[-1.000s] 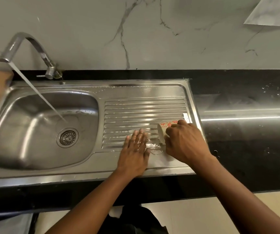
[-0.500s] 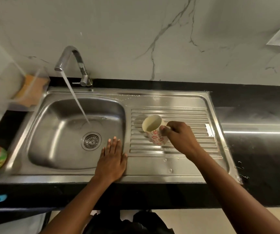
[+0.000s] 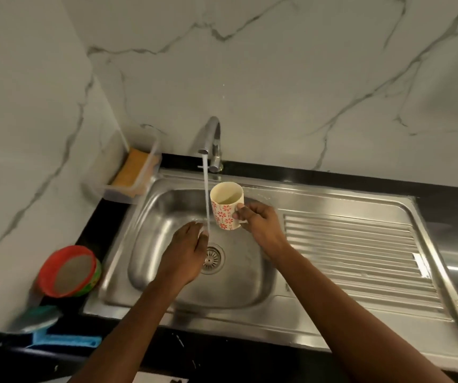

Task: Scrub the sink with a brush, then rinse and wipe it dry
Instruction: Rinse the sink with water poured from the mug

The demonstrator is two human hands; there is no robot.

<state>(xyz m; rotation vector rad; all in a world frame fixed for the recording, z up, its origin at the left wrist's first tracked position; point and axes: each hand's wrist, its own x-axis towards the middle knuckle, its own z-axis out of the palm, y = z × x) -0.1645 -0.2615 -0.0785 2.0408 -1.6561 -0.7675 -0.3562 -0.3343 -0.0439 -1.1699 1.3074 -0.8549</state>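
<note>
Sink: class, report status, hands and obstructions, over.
Left hand open in water stream. Right hand holds mug above sink. Tap running; mug occupies that hand.

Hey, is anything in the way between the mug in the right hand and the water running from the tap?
Nothing visible. The mug, held by the right hand, is just to the right of the stream, with only open air between them. The left hand touches the water lower down, over the sink.

A home kitchen: a stainless sink (image 3: 167,308) with ribbed drainboard (image 3: 360,252) sits in a black counter (image 3: 449,200), marble-look wall (image 3: 277,78) behind, tap (image 3: 211,136) running.
</note>
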